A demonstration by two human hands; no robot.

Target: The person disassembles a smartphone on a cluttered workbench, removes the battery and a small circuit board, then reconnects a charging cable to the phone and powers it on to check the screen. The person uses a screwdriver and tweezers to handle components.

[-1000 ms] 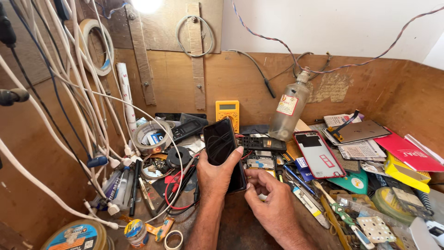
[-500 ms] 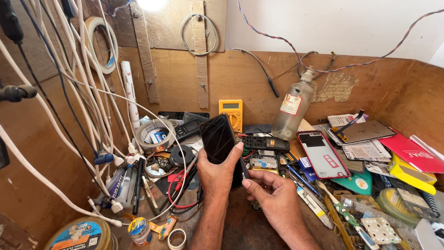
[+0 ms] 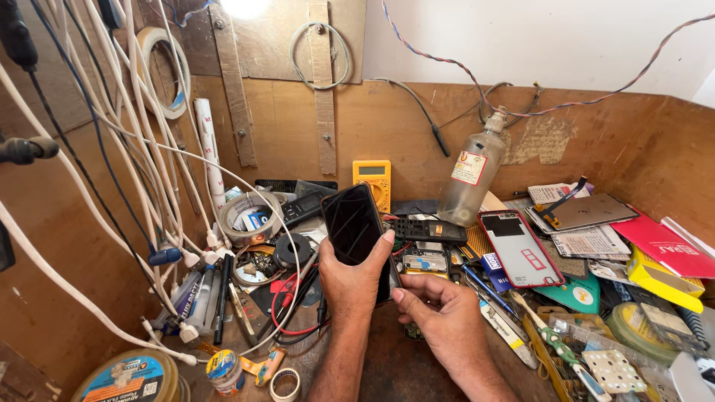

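Now | left hand (image 3: 356,277) grip clamped on phone (image 3: 354,226) | right hand (image 3: 444,318) seemingly pinching its lower edge

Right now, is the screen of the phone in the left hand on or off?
Off. The phone held up in the left hand shows a plain black glass with only faint reflections, no lit picture. The right hand touches its lower edge.

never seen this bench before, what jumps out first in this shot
At the centre, the left hand holds up a black, dark-screened phone, with the right hand at its lower edge. Behind it a small yellow multimeter and a clear plastic bottle stand against the wooden back wall. A bundle of white cables hangs down the left side.
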